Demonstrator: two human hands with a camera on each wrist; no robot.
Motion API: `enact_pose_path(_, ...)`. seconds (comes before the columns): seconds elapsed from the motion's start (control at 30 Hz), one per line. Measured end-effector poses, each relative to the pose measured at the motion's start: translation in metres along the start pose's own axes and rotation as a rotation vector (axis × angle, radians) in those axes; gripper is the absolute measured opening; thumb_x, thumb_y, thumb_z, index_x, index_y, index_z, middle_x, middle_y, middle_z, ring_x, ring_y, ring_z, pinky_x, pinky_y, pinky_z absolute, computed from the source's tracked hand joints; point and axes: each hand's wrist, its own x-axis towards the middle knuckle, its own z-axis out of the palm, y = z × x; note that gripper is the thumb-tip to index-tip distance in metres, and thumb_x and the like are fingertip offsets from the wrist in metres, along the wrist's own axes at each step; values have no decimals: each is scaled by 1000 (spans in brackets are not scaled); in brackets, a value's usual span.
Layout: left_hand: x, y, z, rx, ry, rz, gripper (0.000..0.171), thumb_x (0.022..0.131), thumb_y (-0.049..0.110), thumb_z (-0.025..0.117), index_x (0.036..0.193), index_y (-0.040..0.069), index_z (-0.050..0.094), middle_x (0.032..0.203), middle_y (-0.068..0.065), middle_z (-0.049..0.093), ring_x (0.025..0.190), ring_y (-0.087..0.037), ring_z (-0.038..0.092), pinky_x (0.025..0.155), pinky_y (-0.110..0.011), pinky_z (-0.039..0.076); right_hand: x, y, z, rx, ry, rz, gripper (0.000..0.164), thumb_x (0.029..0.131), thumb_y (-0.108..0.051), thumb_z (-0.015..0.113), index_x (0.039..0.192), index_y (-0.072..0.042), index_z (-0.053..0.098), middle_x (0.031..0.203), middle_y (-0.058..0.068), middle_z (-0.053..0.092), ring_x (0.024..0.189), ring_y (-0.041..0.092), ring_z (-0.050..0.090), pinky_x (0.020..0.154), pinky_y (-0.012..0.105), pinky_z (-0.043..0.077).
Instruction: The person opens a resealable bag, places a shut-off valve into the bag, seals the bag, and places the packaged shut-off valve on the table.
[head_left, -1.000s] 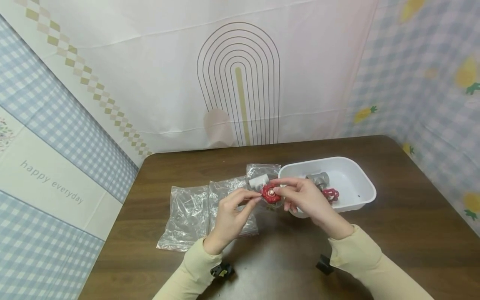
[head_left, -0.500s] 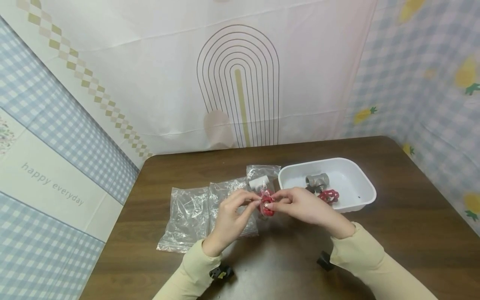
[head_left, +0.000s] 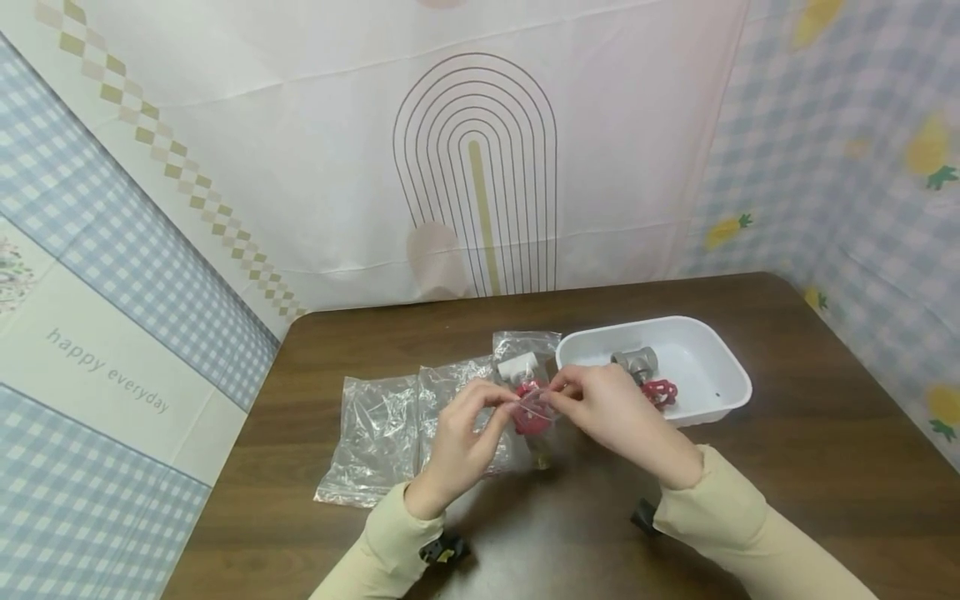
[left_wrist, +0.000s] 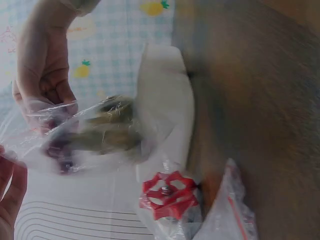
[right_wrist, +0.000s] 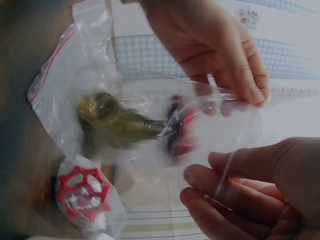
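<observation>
Both hands pinch the top edge of a clear zip bag between them. Inside it hangs a brass valve with a red handwheel, wheel end toward the bag's mouth, blurred in the wrist views. My left hand grips one corner with thumb and fingertips. At the opposite corner my right hand holds the film between thumb and forefinger. Just behind, on the table, lies a second bagged valve with a white body and its own red handwheel.
To the right stands a white tray holding a grey metal pipe tee and a piece with a red handwheel. Flat clear bags lie at the left on the brown wooden table. Printed cloth hangs behind.
A second ago my right fingers were on the valve's red handwheel. The valve has come down toward me, inside the bag, and the right fingers have shifted to the bag's edge.
</observation>
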Motion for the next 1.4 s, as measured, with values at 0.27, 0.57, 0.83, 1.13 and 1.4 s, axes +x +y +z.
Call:
enact_pose_path(0.27,-4,2,-5,-22,61,-92,10,95,-3,64,102,3,65,96,-9,65,91,-21,65,83,-30,59,-3,-3,-1,-89,144,-185,5,89,-12,77,92,-8,75,70,-7,65,53,1,46,50,22,43)
enact_pose_path(0.57,-10,7,-8,-76,40,-171,11,95,-6,62,102,2,62,98,-10,64,90,-22,65,77,-35,61,-9,15,0,5,117,-457,27,94,-22,73,120,-12,72,83,-12,66,62,-3,51,55,18,47)
enact_pose_path(0.83,-12,11,-13,-77,-31,-205,11,97,-4,62,105,3,62,101,-9,64,94,-22,66,80,-32,61,-13,23,3,-46,229,-625,16,87,-21,80,100,-12,78,84,-6,72,70,1,62,58,13,48)
enact_pose_path(1.13,-11,4,-21,4,-183,-182,19,96,5,66,115,6,69,106,-8,72,94,-15,69,83,-25,58,-16,24,6,-128,275,-596,12,78,-12,84,88,-15,78,83,-7,71,75,7,64,61,22,54)
enact_pose_path(1.4,-11,4,-27,90,-305,-130,24,93,6,70,117,9,71,104,-5,72,94,-10,67,85,-20,55,-18,27,13,-73,292,-675,16,75,-6,83,88,-11,76,85,-5,71,73,6,65,66,17,54)
